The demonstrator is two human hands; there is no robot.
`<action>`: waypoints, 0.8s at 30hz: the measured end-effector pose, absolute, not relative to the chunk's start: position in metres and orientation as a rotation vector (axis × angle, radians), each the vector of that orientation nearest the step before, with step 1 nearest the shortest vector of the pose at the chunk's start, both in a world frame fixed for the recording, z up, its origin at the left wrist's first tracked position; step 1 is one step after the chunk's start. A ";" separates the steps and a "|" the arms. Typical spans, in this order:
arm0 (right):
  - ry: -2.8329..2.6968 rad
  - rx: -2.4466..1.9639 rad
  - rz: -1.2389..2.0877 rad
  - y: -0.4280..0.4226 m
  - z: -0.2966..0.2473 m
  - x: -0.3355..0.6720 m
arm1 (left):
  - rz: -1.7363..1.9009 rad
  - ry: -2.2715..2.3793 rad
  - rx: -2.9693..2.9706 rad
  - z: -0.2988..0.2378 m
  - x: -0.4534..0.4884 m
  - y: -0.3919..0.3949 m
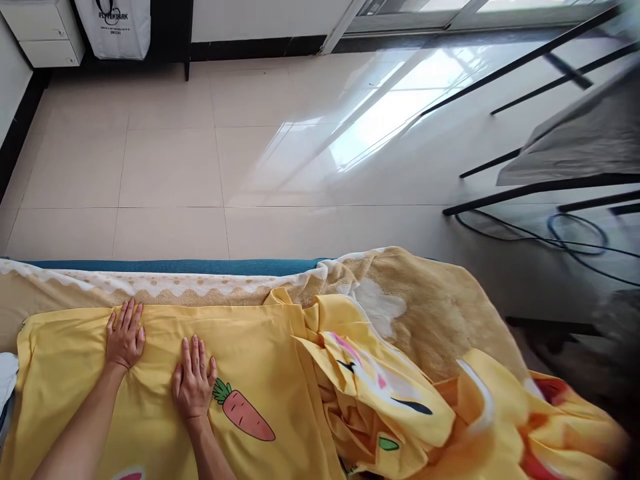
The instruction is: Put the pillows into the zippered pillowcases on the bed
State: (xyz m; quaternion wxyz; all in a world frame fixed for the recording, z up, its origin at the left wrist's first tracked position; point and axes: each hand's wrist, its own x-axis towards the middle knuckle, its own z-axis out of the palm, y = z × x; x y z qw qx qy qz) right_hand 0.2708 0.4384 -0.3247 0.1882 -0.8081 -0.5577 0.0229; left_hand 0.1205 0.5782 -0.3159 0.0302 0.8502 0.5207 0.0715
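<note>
A yellow cloth cover (280,360) printed with a carrot (249,415) lies spread out in the lower left. My left hand (125,337) rests flat on it close to its far edge, fingers stretched out. Nearer to me and to the right, my right hand (194,380) also lies flat on the cloth, just left of the carrot print. Neither hand holds anything. Beyond the cover's right hem, more yellow printed fabric (380,393) is bunched up in folds. A tan plush blanket (440,300) lies underneath and shows along the far side.
A blue edge (240,267) runs behind the blanket, with the tiled floor (170,167) beyond. At right stand black metal legs (530,190) with grey cloth, and dark cables (540,237) lie on the floor. A white bag (117,33) and white drawers (47,40) are at the back left.
</note>
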 end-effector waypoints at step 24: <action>-1.548 -2.273 0.007 0.451 -0.337 0.261 | 0.136 1.528 2.612 -0.294 0.067 0.468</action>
